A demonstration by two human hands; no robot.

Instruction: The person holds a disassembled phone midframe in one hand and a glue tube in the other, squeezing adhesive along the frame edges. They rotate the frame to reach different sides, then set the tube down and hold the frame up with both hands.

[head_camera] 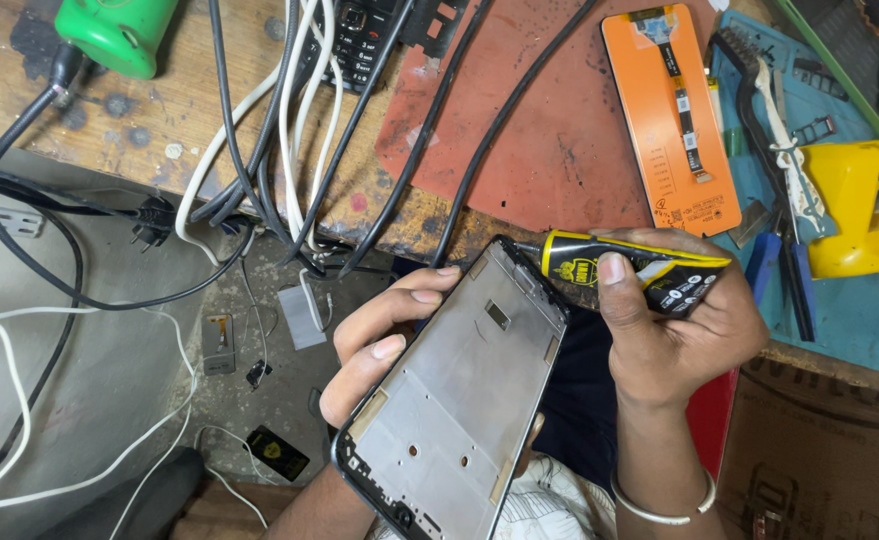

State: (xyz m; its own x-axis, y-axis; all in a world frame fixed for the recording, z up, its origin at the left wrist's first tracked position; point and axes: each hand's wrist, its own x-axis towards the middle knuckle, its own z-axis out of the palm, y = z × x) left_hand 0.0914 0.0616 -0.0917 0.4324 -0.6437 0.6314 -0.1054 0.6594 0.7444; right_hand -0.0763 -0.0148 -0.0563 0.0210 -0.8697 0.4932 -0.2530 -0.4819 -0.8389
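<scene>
The left hand (pixel 384 340) cradles a bare phone frame (pixel 454 395) from beneath, its fingers wrapped round the left edge, tilting the grey metal plate up over the lap, in front of the worktop (pixel 139 130). The right hand (pixel 674 330) grips a small black-and-yellow glue tube (pixel 629 268), fingers closed round its body and thumb pressed on top, with the nozzle touching the frame's upper corner. The step in hand looks like laying glue along the frame's rim. The next move calls for a light, even squeeze while tracing the edge. An orange screen panel (pixel 671 115) lies back-up on the red mat (pixel 549 130) nearby.
</scene>
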